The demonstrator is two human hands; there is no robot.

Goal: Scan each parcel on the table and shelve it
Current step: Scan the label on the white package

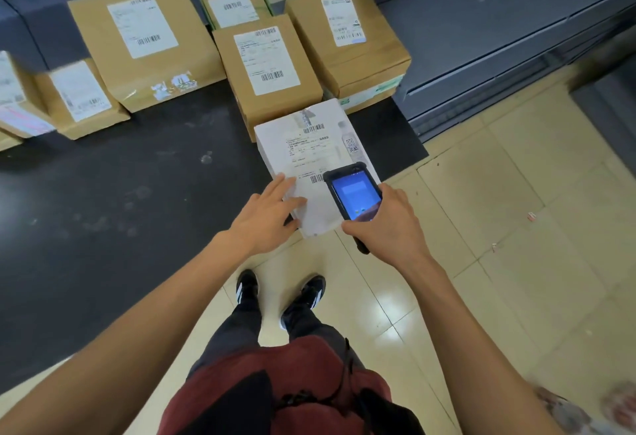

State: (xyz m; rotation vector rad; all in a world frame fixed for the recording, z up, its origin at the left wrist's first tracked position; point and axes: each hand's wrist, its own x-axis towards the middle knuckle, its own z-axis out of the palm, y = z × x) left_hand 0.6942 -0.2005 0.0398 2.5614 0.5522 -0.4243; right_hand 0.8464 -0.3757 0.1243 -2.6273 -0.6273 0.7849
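We are pressing our left hand (266,214), fingers spread flat, on the white parcel (311,156) lying at the dark table's (120,176) near corner. Our right hand (385,224) is gripping the handheld scanner (354,195) over the parcel's lower barcode, screen glowing blue. Brown parcels (268,70) are sitting from ten to one o'clock, apparently touching.

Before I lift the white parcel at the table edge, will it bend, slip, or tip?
The white parcel looks flat with crisp straight edges, so probably stiff, not floppy. Its near corner overhangs the table, so a push toward you might tip it off. The surface seems smooth, perhaps slippery; the left hand lies on it with straight fingers.
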